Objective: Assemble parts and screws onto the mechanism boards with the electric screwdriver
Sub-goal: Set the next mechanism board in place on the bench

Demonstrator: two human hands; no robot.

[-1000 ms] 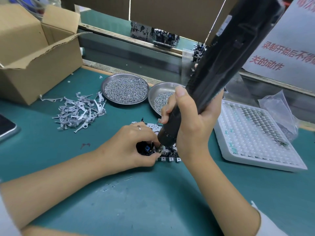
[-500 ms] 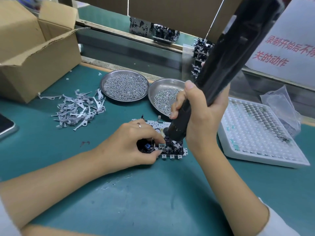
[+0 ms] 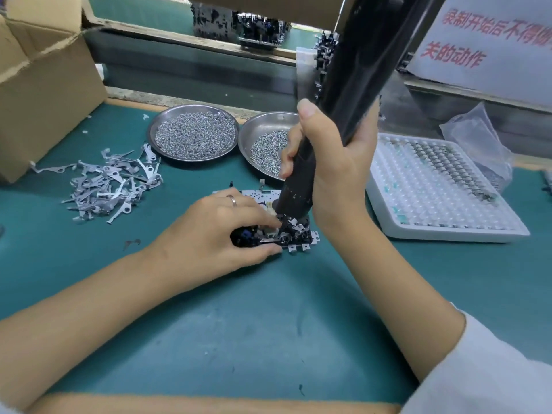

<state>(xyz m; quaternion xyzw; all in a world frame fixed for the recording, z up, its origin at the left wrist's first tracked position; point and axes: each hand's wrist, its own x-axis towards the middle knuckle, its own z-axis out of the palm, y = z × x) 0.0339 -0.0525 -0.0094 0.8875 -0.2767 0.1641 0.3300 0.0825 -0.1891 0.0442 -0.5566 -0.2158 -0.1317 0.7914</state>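
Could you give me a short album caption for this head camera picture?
Right hand grips an electric screwdriver over a mechanism board that the left hand holds on a green table.

Right hand (image 3: pixel 334 171) around electric screwdriver (image 3: pixel 352 94), tip on mechanism board (image 3: pixel 286 234) under left hand (image 3: pixel 221 231).

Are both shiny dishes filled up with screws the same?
No, the left dish is nearly covered with screws, while the right dish has a smaller pile and bare metal showing.
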